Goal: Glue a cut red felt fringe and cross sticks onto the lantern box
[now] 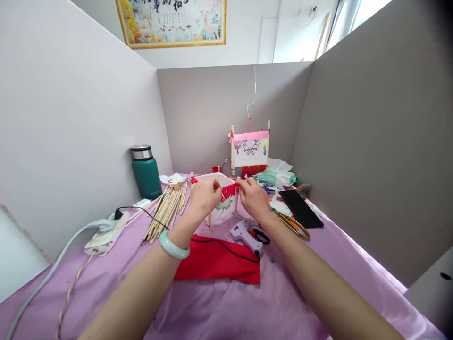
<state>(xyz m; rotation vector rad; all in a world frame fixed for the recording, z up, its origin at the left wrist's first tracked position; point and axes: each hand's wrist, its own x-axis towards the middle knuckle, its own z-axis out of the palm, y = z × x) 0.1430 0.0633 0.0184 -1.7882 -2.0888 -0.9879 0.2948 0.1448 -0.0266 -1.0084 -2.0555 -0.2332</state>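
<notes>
A small lantern [225,211] with wooden-stick corners and white panels stands on the table, a green leaf drawn on its front panel. Red fringe trim [230,191] runs along that panel's top edge. My left hand [207,193], a jade-coloured bangle on its wrist, pinches the fringe toward its left end. At the right corner of the lantern, my right hand [252,196] pinches the fringe's other end by the stick. Just below lie a white glue gun [246,237] and black-handled scissors [261,234], partly covered by the gun. Red cloth [219,264] lies in front.
Wooden sticks [166,212], a green bottle [146,172] and a power strip [106,234] are on the left. A finished-looking lantern [250,148] hangs behind. Gold-handled scissors [293,224] and a black phone [300,208] lie right. Grey partitions [233,104] enclose the table.
</notes>
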